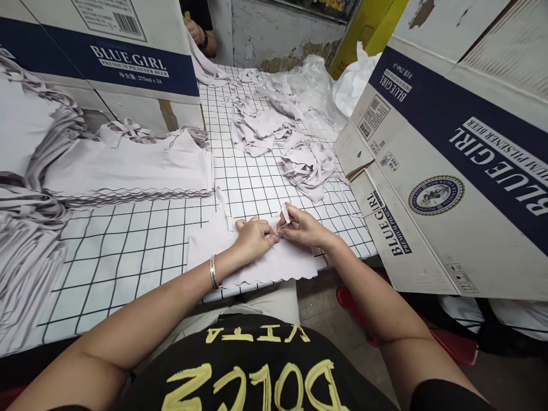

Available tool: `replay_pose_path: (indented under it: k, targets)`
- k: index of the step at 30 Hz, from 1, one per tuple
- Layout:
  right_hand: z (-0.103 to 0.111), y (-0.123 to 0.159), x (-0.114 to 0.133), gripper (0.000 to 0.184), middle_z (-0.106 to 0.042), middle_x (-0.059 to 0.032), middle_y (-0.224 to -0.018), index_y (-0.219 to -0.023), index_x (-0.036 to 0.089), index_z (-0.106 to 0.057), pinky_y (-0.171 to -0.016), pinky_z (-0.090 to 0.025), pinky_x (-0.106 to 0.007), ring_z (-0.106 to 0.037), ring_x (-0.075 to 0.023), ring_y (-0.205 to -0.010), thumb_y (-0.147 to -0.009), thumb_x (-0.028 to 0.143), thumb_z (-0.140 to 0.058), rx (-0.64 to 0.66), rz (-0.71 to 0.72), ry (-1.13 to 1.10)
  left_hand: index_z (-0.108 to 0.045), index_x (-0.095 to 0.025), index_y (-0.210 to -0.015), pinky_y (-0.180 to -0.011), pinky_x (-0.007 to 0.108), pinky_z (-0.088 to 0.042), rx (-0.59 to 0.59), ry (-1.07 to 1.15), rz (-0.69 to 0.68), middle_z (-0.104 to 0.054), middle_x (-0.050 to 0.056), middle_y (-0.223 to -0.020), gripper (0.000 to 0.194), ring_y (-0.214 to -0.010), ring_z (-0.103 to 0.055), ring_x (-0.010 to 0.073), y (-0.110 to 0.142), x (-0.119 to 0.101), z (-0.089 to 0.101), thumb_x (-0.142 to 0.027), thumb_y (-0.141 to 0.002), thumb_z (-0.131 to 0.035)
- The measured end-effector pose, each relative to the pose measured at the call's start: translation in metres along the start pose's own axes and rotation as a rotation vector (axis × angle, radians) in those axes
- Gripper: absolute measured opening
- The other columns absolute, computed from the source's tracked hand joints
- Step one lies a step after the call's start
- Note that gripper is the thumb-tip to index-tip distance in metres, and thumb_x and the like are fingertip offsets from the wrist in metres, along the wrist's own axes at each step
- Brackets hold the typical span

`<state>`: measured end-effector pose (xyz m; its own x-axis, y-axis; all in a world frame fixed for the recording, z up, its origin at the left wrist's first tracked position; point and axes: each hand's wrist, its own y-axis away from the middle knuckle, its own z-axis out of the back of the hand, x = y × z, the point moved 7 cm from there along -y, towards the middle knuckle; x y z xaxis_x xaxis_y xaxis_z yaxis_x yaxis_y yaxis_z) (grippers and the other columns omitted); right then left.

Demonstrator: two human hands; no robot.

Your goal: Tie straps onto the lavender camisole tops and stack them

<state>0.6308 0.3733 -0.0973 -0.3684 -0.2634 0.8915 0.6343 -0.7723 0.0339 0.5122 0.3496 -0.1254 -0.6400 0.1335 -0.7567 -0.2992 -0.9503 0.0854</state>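
A pale lilac garment (274, 262) lies flat on the gridded table (141, 245) near its front edge. My left hand (252, 237) rests on the garment with fingers curled and pinched on its upper edge. My right hand (302, 227) meets it from the right, fingers pinched on the same bit of fabric, with a small white tag or strap (285, 214) standing up between them. A silver bracelet (213, 272) circles my left wrist.
A stack of the same garments (128, 168) lies at left, straps piled beside it. Loose pieces (306, 162) and plastic bags (317, 85) lie further back. Blue Girl cartons stand at back left (128, 51) and right (454, 171). Another person's hand (197, 31) shows at the far end.
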Motion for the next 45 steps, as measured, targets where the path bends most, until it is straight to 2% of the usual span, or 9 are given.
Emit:
replay_pose_path:
  k: [6, 11, 22, 26, 33, 36, 39, 42, 45]
  targets:
    - [-0.002, -0.002, -0.009, 0.021, -0.052, 0.0010, -0.087, -0.085, 0.020, -0.051, -0.070, -0.047, -0.026, -0.053, -0.0111, -0.074, -0.075, 0.022, -0.069, 0.000, -0.050, -0.138, -0.070, -0.020, -0.073, -0.086, 0.043, -0.020, 0.026, -0.071, -0.071, -0.068, 0.002, -0.080, 0.026, -0.091, -0.050, 0.0219, 0.002, -0.005, -0.001, -0.035, -0.087, -0.054]
    - [-0.003, 0.001, -0.029, 0.034, -0.059, 0.0018, -0.080, -0.088, 0.021, -0.049, -0.069, -0.050, -0.028, -0.059, -0.0118, -0.070, -0.070, 0.030, -0.077, -0.117, -0.150, -0.393, -0.065, -0.017, -0.061, -0.082, 0.041, -0.021, 0.007, -0.061, -0.064, -0.066, 0.002, -0.077, 0.033, -0.090, -0.050, 0.0206, -0.001, -0.002, 0.001, -0.033, -0.087, -0.052]
    - [-0.007, 0.001, -0.036, 0.041, -0.061, 0.0023, -0.081, -0.088, 0.023, -0.041, -0.068, -0.048, -0.027, -0.059, -0.0117, -0.071, -0.069, 0.027, -0.076, -0.183, -0.144, -0.414, -0.071, -0.021, -0.081, -0.086, 0.044, -0.022, -0.005, -0.068, -0.033, -0.070, 0.002, -0.086, 0.015, -0.097, -0.052, 0.0227, -0.001, 0.000, 0.000, -0.032, -0.082, -0.061]
    - [-0.006, 0.002, -0.024, 0.034, -0.060, 0.0013, -0.083, -0.086, 0.023, -0.038, -0.068, -0.045, -0.028, -0.057, -0.0131, -0.073, -0.073, 0.027, -0.070, -0.143, -0.110, -0.258, -0.070, -0.020, -0.075, -0.087, 0.044, -0.022, -0.014, -0.044, -0.029, -0.070, 0.002, -0.084, 0.016, -0.096, -0.053, 0.0232, 0.000, 0.001, 0.000, -0.030, -0.081, -0.058]
    - [-0.001, -0.002, 0.015, 0.016, -0.061, 0.0001, -0.078, -0.083, 0.021, -0.048, -0.085, -0.035, -0.038, -0.052, -0.0168, -0.075, -0.074, 0.014, -0.060, -0.033, 0.033, 0.394, -0.069, -0.020, -0.070, -0.089, 0.045, -0.024, -0.022, -0.039, -0.014, -0.069, 0.002, -0.082, 0.019, -0.096, -0.053, 0.0241, 0.000, 0.001, 0.000, -0.029, -0.082, -0.057]
    - [0.006, -0.006, 0.005, 0.015, -0.059, 0.0014, -0.071, -0.081, 0.019, -0.054, -0.072, -0.038, -0.031, -0.050, -0.0144, -0.067, -0.073, 0.023, -0.067, -0.011, -0.111, 0.216, -0.069, -0.019, -0.084, -0.091, 0.047, -0.025, -0.053, -0.196, -0.087, -0.067, 0.006, -0.091, 0.016, -0.099, -0.053, 0.0260, 0.008, -0.008, 0.005, -0.028, -0.086, -0.056]
    - [0.009, -0.006, -0.015, 0.025, -0.060, 0.0006, -0.068, -0.077, 0.017, -0.057, -0.057, -0.037, -0.025, -0.051, -0.0117, -0.060, -0.068, 0.034, -0.073, -0.031, -0.313, -0.185, -0.063, -0.018, -0.110, -0.099, 0.050, -0.022, -0.145, -0.423, -0.309, -0.063, 0.011, -0.115, 0.022, -0.111, -0.050, 0.0277, 0.032, -0.023, 0.009, -0.021, -0.090, -0.054]
    - [0.001, -0.012, -0.029, 0.033, -0.066, -0.0027, -0.072, -0.077, 0.017, -0.053, -0.046, -0.030, -0.020, -0.045, -0.0068, -0.050, -0.063, 0.033, -0.078, -0.077, -0.431, -0.495, -0.060, -0.020, -0.118, -0.104, 0.051, -0.021, -0.012, -0.493, -0.555, -0.058, 0.011, -0.131, 0.027, -0.121, -0.047, 0.0282, 0.060, -0.025, -0.008, -0.027, -0.094, -0.049]
    - [-0.004, -0.027, -0.041, 0.038, -0.067, -0.0025, -0.072, -0.079, 0.019, -0.049, -0.041, -0.021, -0.019, -0.038, -0.0047, -0.045, -0.058, 0.026, -0.080, -0.229, -0.498, -0.625, -0.054, -0.022, -0.129, -0.105, 0.050, -0.025, 0.105, -0.481, -0.604, -0.052, 0.012, -0.140, 0.037, -0.130, -0.042, 0.0292, 0.073, -0.014, -0.024, -0.036, -0.097, -0.041]
